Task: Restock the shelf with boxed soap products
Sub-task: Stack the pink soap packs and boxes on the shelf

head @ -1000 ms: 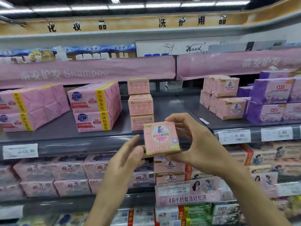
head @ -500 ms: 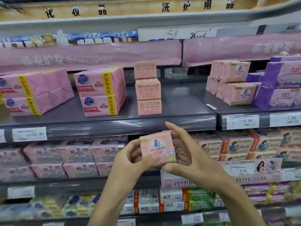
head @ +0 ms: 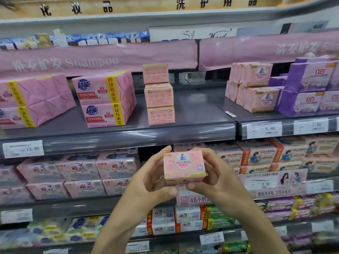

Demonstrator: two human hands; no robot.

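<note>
I have one small pink soap box (head: 184, 166) in both hands. My left hand (head: 152, 178) curls round its left side and my right hand (head: 216, 182) curls round its right side, with the thumbs under it. The picture side of the box faces me. The box is in the air in front of the lower rows, just below the front edge of the grey shelf (head: 192, 114). It is not on the shelf yet.

Up on that shelf a stack of three pink boxes (head: 159, 94) stands by itself. I think those are the same kind, turned the other way, so some of the job looks done. There is a lot of bare grey shelf to the right of the stack, before the pink soap packs (head: 256, 88) on the next shelf. I think this box goes up there, and more are needed to fill the gap. I cannot see any spare boxes waiting.
</note>
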